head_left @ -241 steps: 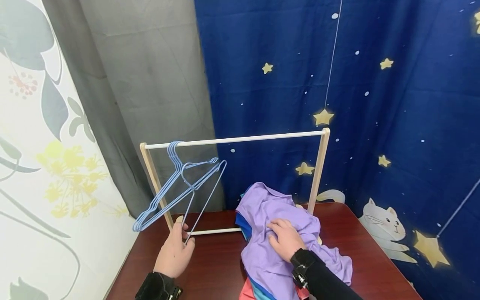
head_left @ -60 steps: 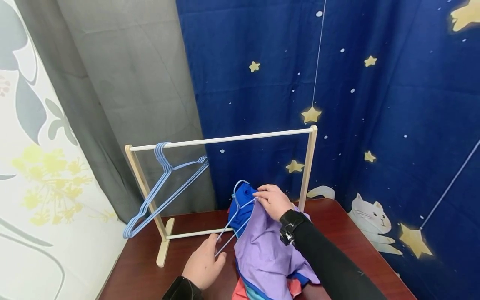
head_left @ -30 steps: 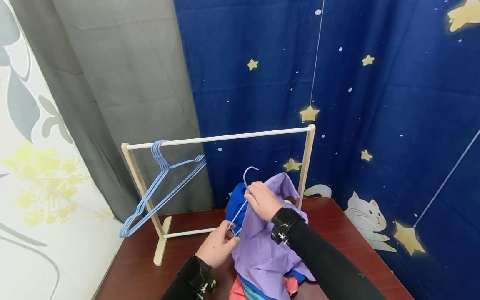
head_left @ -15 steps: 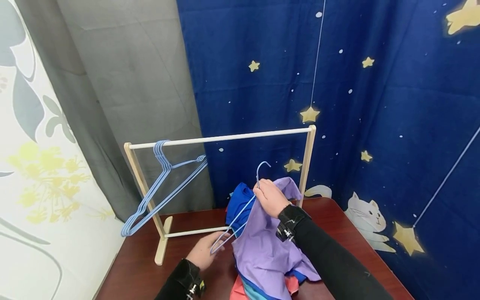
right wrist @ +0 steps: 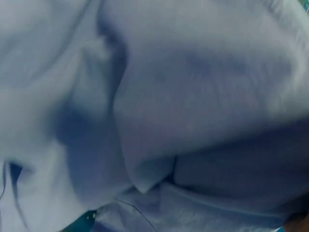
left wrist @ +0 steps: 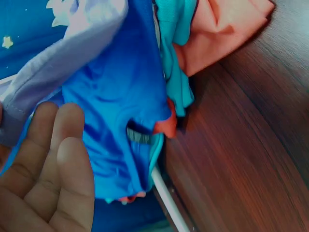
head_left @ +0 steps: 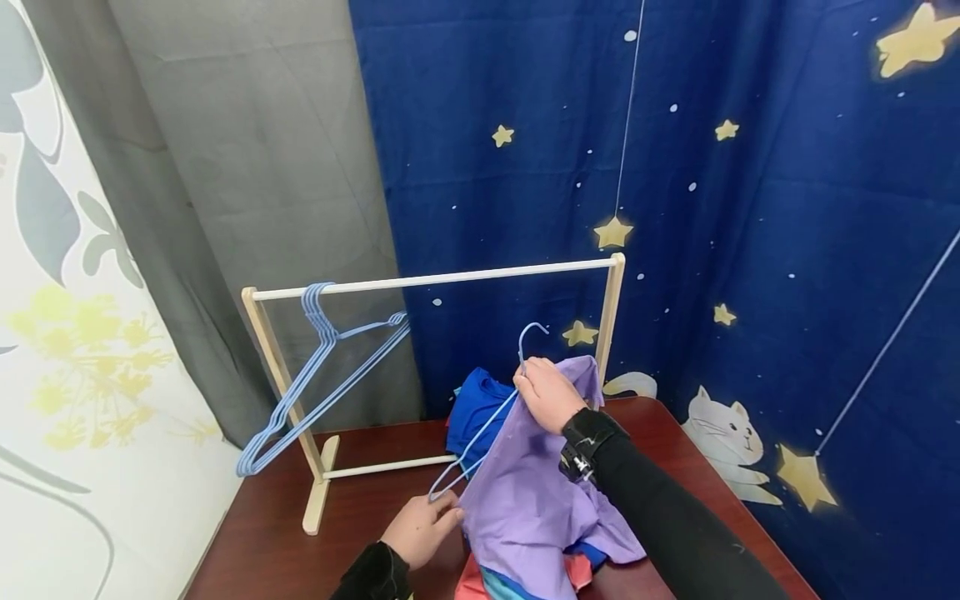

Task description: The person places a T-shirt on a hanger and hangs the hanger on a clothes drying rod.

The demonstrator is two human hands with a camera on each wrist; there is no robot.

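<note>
- The lilac garment (head_left: 521,517) lies draped over a heap at the front of the dark red-brown counter (head_left: 360,533), its upper part lifted towards the right-hand post of the clothes rack (head_left: 465,275).
- The right hand (head_left: 551,396) grips the light-blue wire hanger (head_left: 521,346) just below its hook, with lilac cloth gathered around that grasp; how much cloth is caught in the fingers cannot be seen.
- The left hand (head_left: 423,529) appears to pinch the near edge of the lilac garment between thumb and forefinger, its other fingers fairly straight; the hanger's free corner sits just above it.
- The cloth looks thin, soft and light: it falls in loose folds, yet runs fairly straight between the two hands. It should follow any pull and sag wherever it lacks support, so an edge or seam is the better hold than the middle.
- The hanger looks slim, light and fairly stiff (a smooth coating, if that is what it has, could let cloth slide along the arms). The neck under the hook seems the steadiest place to hold it, leaving both shoulders free.
- Beneath and behind lie a blue garment (head_left: 476,408), a teal garment (head_left: 504,586) and a coral garment (head_left: 472,579); such soft layers could drag along if the pinch took in more than the lilac edge.
</note>
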